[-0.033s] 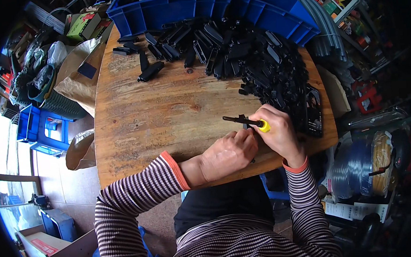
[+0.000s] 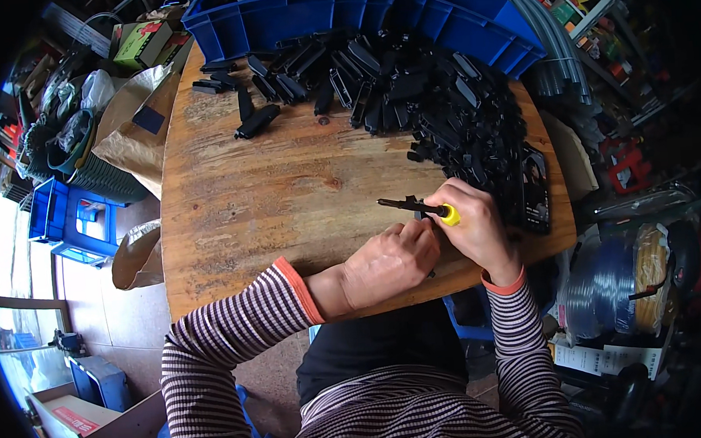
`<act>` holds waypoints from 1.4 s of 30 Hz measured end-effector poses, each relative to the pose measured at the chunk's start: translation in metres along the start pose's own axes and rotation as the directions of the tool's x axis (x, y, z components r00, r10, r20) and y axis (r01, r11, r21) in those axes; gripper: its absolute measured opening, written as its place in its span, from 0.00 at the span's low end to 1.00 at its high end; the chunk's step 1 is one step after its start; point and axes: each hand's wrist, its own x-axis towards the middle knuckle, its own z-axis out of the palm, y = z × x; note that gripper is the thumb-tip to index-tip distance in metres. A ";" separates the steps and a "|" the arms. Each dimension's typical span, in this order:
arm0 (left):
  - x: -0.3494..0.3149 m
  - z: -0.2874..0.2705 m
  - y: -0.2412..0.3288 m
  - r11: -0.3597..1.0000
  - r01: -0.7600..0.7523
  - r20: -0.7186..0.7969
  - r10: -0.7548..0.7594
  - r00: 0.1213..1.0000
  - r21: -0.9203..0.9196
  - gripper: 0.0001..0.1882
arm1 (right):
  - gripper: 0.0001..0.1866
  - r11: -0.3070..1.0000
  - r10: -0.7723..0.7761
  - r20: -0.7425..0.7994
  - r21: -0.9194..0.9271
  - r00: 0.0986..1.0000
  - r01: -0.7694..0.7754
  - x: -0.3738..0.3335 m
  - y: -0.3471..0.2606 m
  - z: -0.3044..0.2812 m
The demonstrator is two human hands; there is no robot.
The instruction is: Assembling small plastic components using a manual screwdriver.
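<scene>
My right hand (image 2: 477, 226) is closed around a yellow-handled tool (image 2: 451, 215) with a long dark shaft that points left over the table. Close beside it, my left hand (image 2: 393, 258) has its fingers curled and pinched together. A bit of a small dark part (image 2: 421, 215) shows between the two hands. Most of that part is hidden by my fingers, so its shape cannot be made out. Both hands are over the near right part of the wooden table (image 2: 245, 201).
A big heap of black plastic pieces (image 2: 391, 88) covers the table's far and right side. Behind it stand a blue crate (image 2: 290, 26) and another blue crate (image 2: 475, 23). A phone (image 2: 535, 188) lies at the right edge. A brown paper bag (image 2: 140, 123) stands left of the table.
</scene>
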 end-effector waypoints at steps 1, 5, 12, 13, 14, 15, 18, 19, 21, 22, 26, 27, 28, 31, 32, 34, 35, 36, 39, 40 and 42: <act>0.000 0.001 0.000 1.000 0.000 0.000 0.000 1.000 -0.001 0.20 | 0.11 1.000 0.006 -0.004 -0.006 1.000 -0.006 0.000 0.000 0.000; -0.001 0.003 0.000 1.000 0.007 -0.052 -0.006 0.999 0.014 0.19 | 0.11 0.999 0.034 0.005 -0.027 0.999 -0.034 -0.002 -0.005 0.000; 0.000 -0.001 -0.003 0.994 -0.098 -0.047 0.095 0.994 -0.054 0.18 | 0.08 0.996 0.020 0.144 -0.085 0.989 -0.008 0.005 -0.002 -0.005; -0.001 -0.002 -0.003 0.994 -0.099 -0.048 0.097 0.994 -0.053 0.18 | 0.07 0.999 0.023 0.212 -0.040 0.977 -0.015 0.007 0.000 -0.008; -0.002 -0.002 -0.002 0.995 -0.083 -0.021 0.082 0.996 -0.057 0.17 | 0.07 1.000 0.022 0.278 0.003 0.960 -0.024 0.009 0.002 -0.009; -0.004 -0.003 0.000 0.996 -0.066 0.007 0.067 0.998 -0.061 0.17 | 0.07 1.000 0.021 0.277 0.003 0.961 -0.022 0.012 0.000 -0.011; -0.001 -0.005 0.000 0.997 -0.058 0.017 0.059 0.998 -0.059 0.17 | 0.05 0.973 0.065 0.010 0.222 0.998 -0.065 0.020 -0.011 -0.025; 0.000 -0.005 -0.001 0.996 -0.065 0.002 0.065 0.998 -0.054 0.18 | 0.05 0.972 0.064 0.010 0.224 0.998 -0.064 0.024 -0.011 -0.022; 0.000 -0.006 0.000 0.996 -0.075 -0.008 0.075 0.997 -0.051 0.18 | 0.05 0.820 0.090 -0.379 0.553 0.921 0.147 0.035 -0.016 -0.006; -0.001 -0.005 0.002 0.996 -0.055 0.022 0.057 0.998 -0.074 0.18 | 0.05 0.703 0.159 -0.544 0.648 0.824 0.293 0.035 -0.017 0.000; 0.004 -0.004 -0.005 0.996 -0.071 -0.002 0.071 0.997 -0.048 0.19 | 0.04 0.712 0.314 -0.267 0.701 0.911 -0.040 0.033 0.002 0.017; 0.004 -0.005 -0.006 0.995 -0.097 -0.061 0.097 0.993 0.007 0.19 | 0.04 0.710 0.306 -0.270 0.704 0.913 -0.030 0.034 0.001 0.013; 0.004 -0.008 -0.006 0.991 -0.112 -0.118 0.120 0.986 0.067 0.20 | 0.05 0.752 0.373 -0.265 0.648 0.889 -0.122 0.034 -0.004 0.002; 0.012 0.007 -0.017 0.982 -0.109 -0.056 0.101 0.993 -0.154 0.20 | 0.06 0.801 0.491 -0.284 0.518 0.824 -0.299 0.035 -0.004 -0.013; 0.014 0.013 -0.020 0.956 -0.113 -0.029 0.109 0.994 -0.272 0.21 | 0.07 0.899 0.373 -0.283 0.345 0.884 -0.269 0.034 0.012 -0.004; 0.012 0.018 -0.030 0.974 -0.034 -0.009 0.033 0.999 -0.225 0.21 | 0.08 0.990 0.132 -0.209 -0.020 0.969 -0.139 0.040 0.036 0.010; 0.008 0.019 -0.037 0.981 0.054 0.008 -0.054 0.999 -0.184 0.22 | 0.08 0.991 0.121 -0.217 -0.020 0.969 -0.129 0.041 0.039 0.012; 0.004 0.015 -0.043 0.979 0.148 0.024 -0.146 0.989 -0.141 0.22 | 0.08 0.991 0.104 -0.205 -0.056 0.973 -0.118 0.044 0.037 0.017; 0.001 -0.005 -0.073 0.840 0.428 0.111 -0.416 0.903 -0.333 0.22 | 0.09 0.988 0.069 -0.185 -0.120 0.980 -0.093 0.050 0.036 0.025; 0.000 -0.004 -0.084 0.783 0.505 0.041 -0.527 0.849 -0.363 0.21 | 0.09 0.982 0.083 -0.156 -0.156 0.984 -0.108 0.054 0.039 0.025; -0.007 0.006 -0.106 0.718 0.578 -0.020 -0.634 0.773 -0.388 0.19 | 0.09 0.967 0.116 -0.093 -0.219 0.989 -0.134 0.058 0.040 0.031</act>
